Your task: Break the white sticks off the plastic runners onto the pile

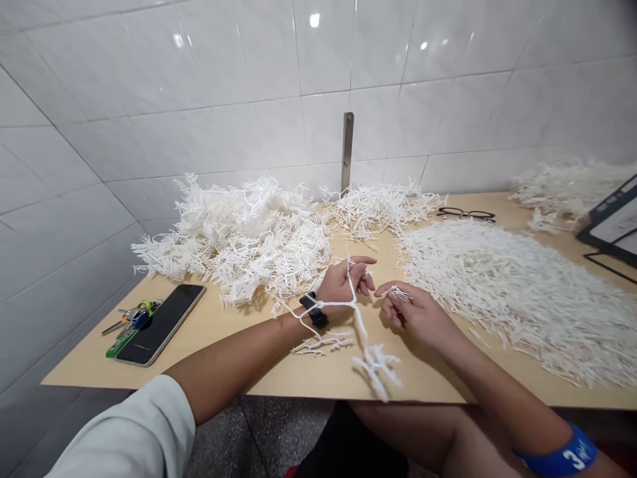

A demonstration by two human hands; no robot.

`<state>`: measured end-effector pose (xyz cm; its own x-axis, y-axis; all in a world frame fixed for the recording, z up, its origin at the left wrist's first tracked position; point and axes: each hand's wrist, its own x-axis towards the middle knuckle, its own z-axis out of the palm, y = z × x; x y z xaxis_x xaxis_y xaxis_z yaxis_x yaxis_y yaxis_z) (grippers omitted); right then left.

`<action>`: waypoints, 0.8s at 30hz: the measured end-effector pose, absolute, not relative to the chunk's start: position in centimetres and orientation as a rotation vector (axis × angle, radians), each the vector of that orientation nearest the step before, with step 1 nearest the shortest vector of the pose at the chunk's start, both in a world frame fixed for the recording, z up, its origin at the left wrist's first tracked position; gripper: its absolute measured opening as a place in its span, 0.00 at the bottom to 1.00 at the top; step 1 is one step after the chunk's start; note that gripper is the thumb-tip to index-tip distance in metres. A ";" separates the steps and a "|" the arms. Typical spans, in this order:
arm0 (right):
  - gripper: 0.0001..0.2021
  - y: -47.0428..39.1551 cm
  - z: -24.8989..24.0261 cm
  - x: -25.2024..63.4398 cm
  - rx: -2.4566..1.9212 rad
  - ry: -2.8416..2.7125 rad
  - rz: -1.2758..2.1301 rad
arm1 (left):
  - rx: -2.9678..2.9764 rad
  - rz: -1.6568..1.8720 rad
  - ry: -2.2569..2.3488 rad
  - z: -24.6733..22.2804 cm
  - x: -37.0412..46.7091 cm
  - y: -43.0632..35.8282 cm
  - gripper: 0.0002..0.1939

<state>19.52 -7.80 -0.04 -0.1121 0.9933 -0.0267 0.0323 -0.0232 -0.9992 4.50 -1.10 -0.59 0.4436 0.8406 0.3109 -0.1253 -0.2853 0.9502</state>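
My left hand [344, 282], with a black watch on its wrist, is closed on a white branched piece [354, 302]. The piece's arms spread over the wrist and hang toward the table's front edge, ending in a forked cluster. To the right, my right hand [411, 309] pinches a small bunch of thin white pieces [401, 293] between thumb and forefinger. The two hands are close but apart. A large heap of white branched pieces [259, 239] lies behind and left of my left hand. A wide spread of small white sticks [507, 285] lies right of my right hand.
A phone [162, 324] and keys [130, 318] lie at the table's left. Black glasses [466, 214] rest near the back. Another white heap [567, 192] and a dark-framed object [614, 222] are at the far right. A metal bracket [347, 153] stands against the tiled wall.
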 end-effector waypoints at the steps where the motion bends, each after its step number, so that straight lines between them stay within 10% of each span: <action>1: 0.15 -7.7 -0.2 19.7 -1.175 -1.268 1.335 | 1.533 1.048 0.642 -0.7 4.5 -0.9 0.28; 13: 0.35 -7.6 0.0 24.1 -1.655 -1.573 0.189 | 1.200 0.770 0.456 -2.0 3.4 1.4 0.30; 24: 0.11 -8.8 0.9 23.4 -1.575 -1.509 0.222 | 1.181 0.835 0.479 -1.7 3.3 1.1 0.29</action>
<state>23.35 -8.83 0.91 0.2339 0.8647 0.4445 0.6999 0.1675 -0.6943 3.33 1.13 -1.69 0.6195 0.7797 0.0909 -0.3153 0.1411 0.9384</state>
